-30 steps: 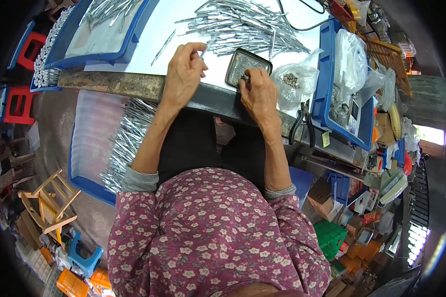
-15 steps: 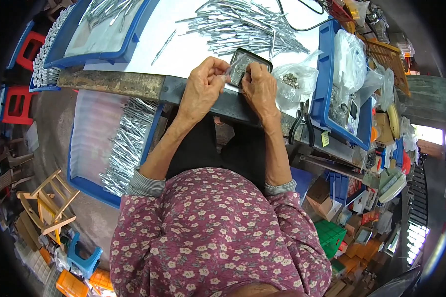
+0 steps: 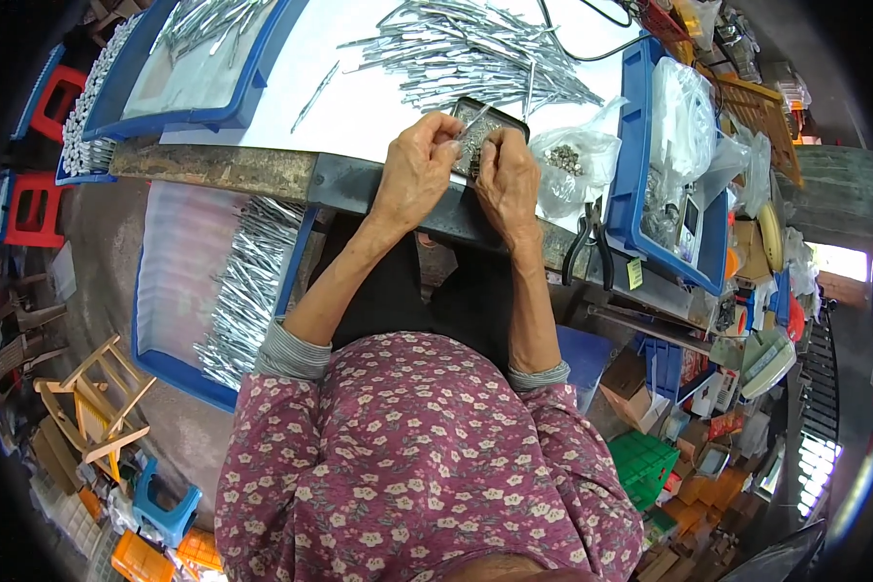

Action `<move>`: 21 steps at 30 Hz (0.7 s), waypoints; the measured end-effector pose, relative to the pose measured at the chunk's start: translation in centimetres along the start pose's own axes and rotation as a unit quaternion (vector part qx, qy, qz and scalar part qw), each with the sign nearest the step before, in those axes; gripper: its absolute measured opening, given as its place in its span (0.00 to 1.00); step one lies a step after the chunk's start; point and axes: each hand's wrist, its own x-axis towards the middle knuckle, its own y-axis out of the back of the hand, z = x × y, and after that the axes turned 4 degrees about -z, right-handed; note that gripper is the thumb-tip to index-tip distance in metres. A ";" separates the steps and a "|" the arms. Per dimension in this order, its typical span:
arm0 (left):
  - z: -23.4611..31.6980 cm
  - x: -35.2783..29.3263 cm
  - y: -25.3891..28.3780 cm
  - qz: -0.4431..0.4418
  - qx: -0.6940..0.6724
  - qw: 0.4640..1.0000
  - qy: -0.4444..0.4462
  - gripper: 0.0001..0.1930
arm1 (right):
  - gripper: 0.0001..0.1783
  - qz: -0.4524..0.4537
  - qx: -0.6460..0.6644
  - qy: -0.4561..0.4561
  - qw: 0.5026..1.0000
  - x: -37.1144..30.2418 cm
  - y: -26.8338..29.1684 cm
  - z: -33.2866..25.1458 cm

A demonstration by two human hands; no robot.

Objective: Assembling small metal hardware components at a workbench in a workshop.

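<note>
Head view: slim silvery piece (image 3: pixel 476 117) is over the rectangular dark-rimmed tray (image 3: pixel 501 113), left hand (image 3: pixel 417 173) thumb and fingertips pinched on it. Right hand (image 3: pixel 509 182) curled at tray's 4 o'clock; can't tell if it grips anything. From tray: slender shiny metal rods (image 3: pixel 485 50) heaped at 12, crinkled clear plastic bag (image 3: pixel 565 192) at 3, all on white-covered worktable (image 3: pixel 359 126); smooth red plastic stool (image 3: pixel 34 207) at 9.
</note>
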 end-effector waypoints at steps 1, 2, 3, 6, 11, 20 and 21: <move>-0.2 0.3 -0.2 0.009 0.041 0.999 -0.013 0.09 | 0.02 0.003 0.023 -0.008 1.000 -0.1 0.2 -0.1; -0.3 0.5 -0.4 0.009 0.040 0.999 -0.014 0.09 | 0.02 0.003 0.023 -0.008 1.000 -0.2 0.3 -0.2; -0.3 0.7 -0.6 0.013 0.050 0.998 -0.030 0.09 | 0.02 0.001 0.053 -0.024 0.998 -0.3 0.4 -0.2; 0.0 1.1 -1.2 0.017 0.053 0.997 -0.051 0.08 | 0.03 -0.001 0.102 -0.039 0.994 -0.4 0.8 -0.5; -0.3 1.6 -1.8 0.025 0.035 0.997 -0.066 0.08 | 0.04 -0.002 0.124 -0.023 0.992 -0.8 1.1 -0.5; 0.0 1.6 -1.5 -0.005 -0.050 0.996 -0.077 0.09 | 0.05 -0.008 0.227 -0.081 0.971 -1.0 1.4 -0.7; -0.1 1.6 -1.4 -0.003 -0.047 0.996 -0.072 0.09 | 0.05 -0.016 0.229 -0.086 0.970 -1.0 1.4 -0.7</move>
